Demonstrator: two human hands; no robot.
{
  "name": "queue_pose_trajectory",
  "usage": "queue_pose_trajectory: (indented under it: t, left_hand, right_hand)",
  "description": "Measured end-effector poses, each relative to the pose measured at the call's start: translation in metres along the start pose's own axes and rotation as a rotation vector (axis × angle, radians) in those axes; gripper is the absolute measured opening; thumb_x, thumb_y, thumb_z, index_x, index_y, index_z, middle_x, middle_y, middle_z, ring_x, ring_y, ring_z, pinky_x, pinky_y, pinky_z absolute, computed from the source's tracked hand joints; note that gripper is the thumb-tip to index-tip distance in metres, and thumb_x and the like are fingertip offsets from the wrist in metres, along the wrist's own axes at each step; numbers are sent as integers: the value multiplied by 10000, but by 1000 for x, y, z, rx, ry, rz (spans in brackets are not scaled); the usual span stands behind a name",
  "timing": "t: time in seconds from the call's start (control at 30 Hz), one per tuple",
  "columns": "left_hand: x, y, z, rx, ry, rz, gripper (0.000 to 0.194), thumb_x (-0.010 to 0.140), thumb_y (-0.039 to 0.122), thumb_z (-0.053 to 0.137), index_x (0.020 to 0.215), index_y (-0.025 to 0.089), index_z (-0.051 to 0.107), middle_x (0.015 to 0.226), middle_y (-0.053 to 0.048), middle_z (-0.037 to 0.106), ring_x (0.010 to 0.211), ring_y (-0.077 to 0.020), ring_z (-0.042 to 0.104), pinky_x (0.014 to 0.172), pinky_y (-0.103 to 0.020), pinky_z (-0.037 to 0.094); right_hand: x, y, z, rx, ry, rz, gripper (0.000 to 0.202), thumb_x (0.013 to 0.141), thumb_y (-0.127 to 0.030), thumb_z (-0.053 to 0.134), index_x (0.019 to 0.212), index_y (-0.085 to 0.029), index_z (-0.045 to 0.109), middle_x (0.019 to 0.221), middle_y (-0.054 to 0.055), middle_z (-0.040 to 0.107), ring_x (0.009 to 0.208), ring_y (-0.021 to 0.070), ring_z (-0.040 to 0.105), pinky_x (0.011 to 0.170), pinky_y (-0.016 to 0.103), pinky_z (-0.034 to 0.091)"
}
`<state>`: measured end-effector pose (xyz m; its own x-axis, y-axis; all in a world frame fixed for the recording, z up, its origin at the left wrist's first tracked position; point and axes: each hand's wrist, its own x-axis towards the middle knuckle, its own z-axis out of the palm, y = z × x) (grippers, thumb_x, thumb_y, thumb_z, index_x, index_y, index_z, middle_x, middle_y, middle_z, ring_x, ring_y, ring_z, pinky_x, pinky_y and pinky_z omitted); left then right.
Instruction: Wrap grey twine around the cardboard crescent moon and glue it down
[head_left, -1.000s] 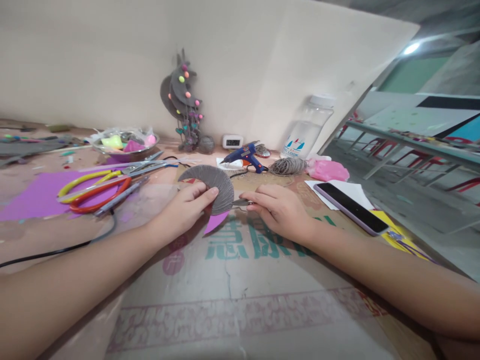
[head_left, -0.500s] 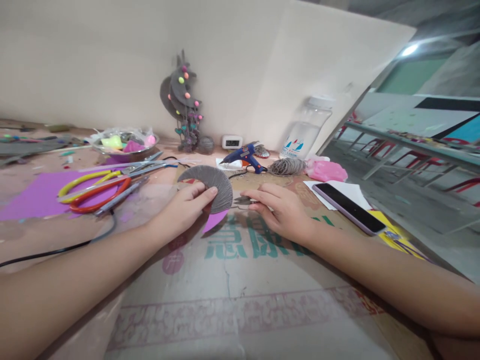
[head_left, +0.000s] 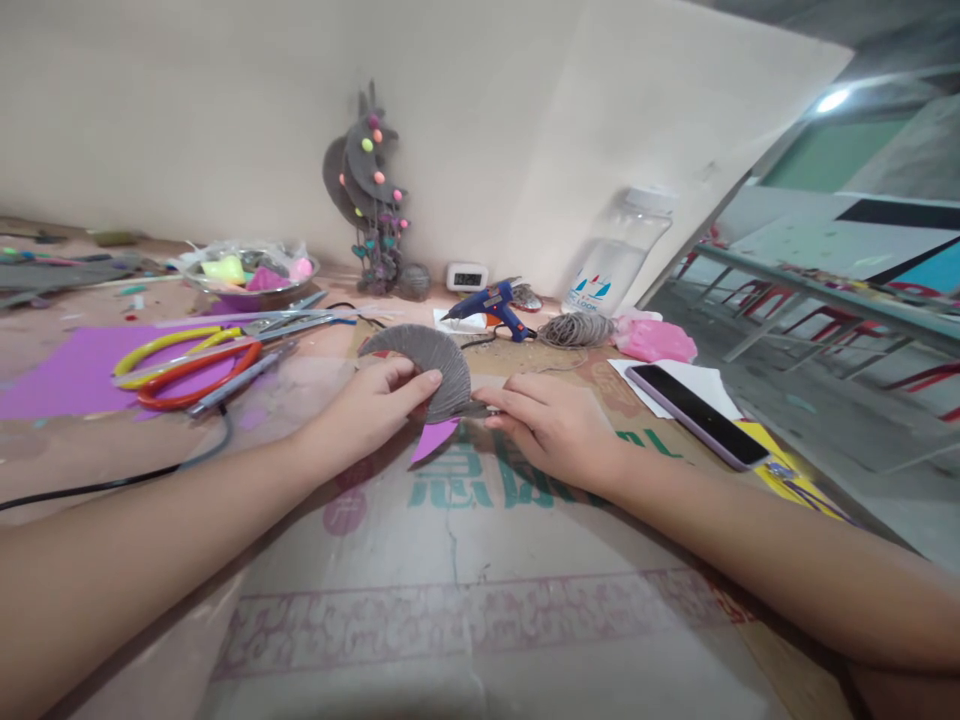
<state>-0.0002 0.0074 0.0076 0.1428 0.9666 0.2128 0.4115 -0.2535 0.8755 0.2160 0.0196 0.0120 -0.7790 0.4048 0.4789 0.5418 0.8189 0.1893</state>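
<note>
A crescent moon shape wrapped in grey yarn (head_left: 442, 365) is pinched between the thumb and fingers of my left hand (head_left: 367, 408). Its lower tip is bare purple (head_left: 433, 440), with no yarn over it. Close by on the right, my right hand (head_left: 559, 425) has its fingers closed on a small grey bundle of yarn (head_left: 474, 408), mostly covered by the fingers. That bundle sits right at the crescent's lower right edge; whether they touch I cannot tell.
Behind the hands lie a blue glue gun (head_left: 491, 308), a coil of grey yarn (head_left: 576, 330) and a clear bottle (head_left: 615, 255). Scissors with yellow and red handles (head_left: 199, 375) rest on purple sheets (head_left: 67, 375) at left. A phone (head_left: 697, 415) lies at right; a decorated crescent hanging (head_left: 367, 180) leans on the wall.
My right hand has moved slightly left, bringing the yarn bundle up to the crescent's edge. My left hand keeps its hold. The view has shifted a little.
</note>
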Motion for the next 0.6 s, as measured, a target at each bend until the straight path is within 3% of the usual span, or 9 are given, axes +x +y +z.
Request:
queue_pose_trajectory:
  t: [0.3,0.6]
  left_hand:
    - [0,-4,0,-6,-17,-15,354,822,399,482,546,177,490,527,29,468,534,-117,453,518,-244,339]
    - [0,-3,0,-32,-24,-8,344,813,378,497,535,176,501,507,31,462,506,-112,430,497,-243,317]
  right_hand:
    - [-2,3,3,-37,-49,15,296,916,-286,400,1071,-157,616,722,35,560,660,144,485,602,265,364]
    - [-2,4,5,-35,18,-34,266,916,-273,412,1029,-160,625,701,22,572,635,129,484,587,258,357]
